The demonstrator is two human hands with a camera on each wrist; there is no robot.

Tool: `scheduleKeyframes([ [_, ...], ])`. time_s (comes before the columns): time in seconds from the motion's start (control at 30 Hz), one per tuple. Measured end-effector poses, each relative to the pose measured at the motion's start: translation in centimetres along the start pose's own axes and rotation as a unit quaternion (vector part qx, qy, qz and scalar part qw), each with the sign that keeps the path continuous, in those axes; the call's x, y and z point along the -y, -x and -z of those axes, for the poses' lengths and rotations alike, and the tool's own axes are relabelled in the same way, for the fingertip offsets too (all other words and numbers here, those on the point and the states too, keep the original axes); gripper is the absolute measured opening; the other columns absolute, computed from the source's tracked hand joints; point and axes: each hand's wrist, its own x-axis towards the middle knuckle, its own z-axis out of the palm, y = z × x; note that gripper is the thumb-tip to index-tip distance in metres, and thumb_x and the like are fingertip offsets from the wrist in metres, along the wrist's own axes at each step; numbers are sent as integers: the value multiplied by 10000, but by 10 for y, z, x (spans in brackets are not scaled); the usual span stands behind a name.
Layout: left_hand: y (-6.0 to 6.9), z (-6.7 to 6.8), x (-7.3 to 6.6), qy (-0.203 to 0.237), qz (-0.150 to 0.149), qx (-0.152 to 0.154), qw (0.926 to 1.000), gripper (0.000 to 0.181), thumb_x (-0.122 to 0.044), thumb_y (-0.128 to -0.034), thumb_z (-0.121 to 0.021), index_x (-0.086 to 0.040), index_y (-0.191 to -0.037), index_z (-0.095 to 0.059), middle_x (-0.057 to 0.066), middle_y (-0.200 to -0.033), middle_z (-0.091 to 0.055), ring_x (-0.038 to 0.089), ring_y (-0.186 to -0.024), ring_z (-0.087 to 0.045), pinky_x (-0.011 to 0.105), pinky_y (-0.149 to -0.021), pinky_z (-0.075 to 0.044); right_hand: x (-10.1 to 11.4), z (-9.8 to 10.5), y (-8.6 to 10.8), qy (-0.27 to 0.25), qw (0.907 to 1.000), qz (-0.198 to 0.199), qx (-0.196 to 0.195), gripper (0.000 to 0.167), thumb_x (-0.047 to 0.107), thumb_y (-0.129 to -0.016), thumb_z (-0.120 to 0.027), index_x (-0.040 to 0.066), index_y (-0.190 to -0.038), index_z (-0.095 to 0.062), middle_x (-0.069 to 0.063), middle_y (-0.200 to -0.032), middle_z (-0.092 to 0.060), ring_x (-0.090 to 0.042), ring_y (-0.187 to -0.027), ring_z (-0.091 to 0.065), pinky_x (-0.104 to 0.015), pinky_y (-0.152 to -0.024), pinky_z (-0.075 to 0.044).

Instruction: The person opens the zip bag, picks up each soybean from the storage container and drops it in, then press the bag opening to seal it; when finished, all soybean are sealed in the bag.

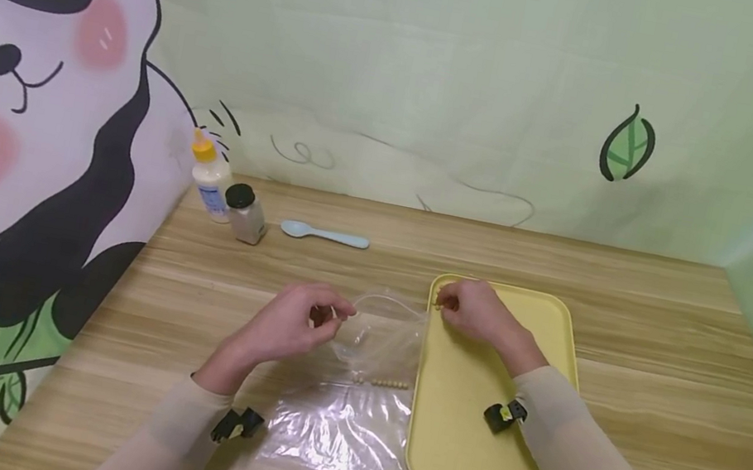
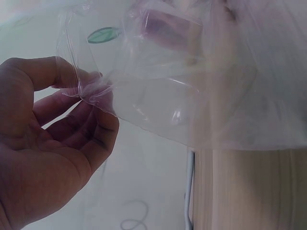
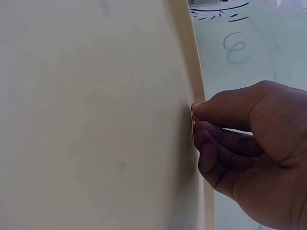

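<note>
The left hand (image 1: 296,322) pinches the edge of a clear plastic bag (image 1: 340,439) between thumb and fingers. In the left wrist view the plastic bag (image 2: 144,110) is gathered at the fingertips and its mouth spreads rightward. Several small round pale-yellow pieces (image 1: 390,384), like beans or beads, lie in a row in the bag. The right hand (image 1: 477,310) is at the far left corner of the yellow tray (image 1: 474,454), fingers curled. In the right wrist view a tiny golden piece (image 3: 194,111) shows at the fingertips of the right hand (image 3: 259,148); more are partly hidden there.
A pale blue spoon (image 1: 327,235) lies at the back of the wooden table (image 1: 664,361). To its left stand a jar with a black lid (image 1: 246,219) and a white bottle with an orange nozzle (image 1: 211,176). A printed cloth wall (image 1: 446,96) closes off the back.
</note>
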Motion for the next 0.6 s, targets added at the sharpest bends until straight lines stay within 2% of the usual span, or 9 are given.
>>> scheduleKeyframes([
  [0.6,0,1,-1,46,4,56,10000,221,22,-831,-627,3,-1036,-707,131,-954,-705,120,-745,-597,220,-670,-557,1,2,-1,55,9999,-47,87,91,41,-833,-644,71,-828,-730,-19,-783,-695,-153,-734,-609,-331,-709,-532],
])
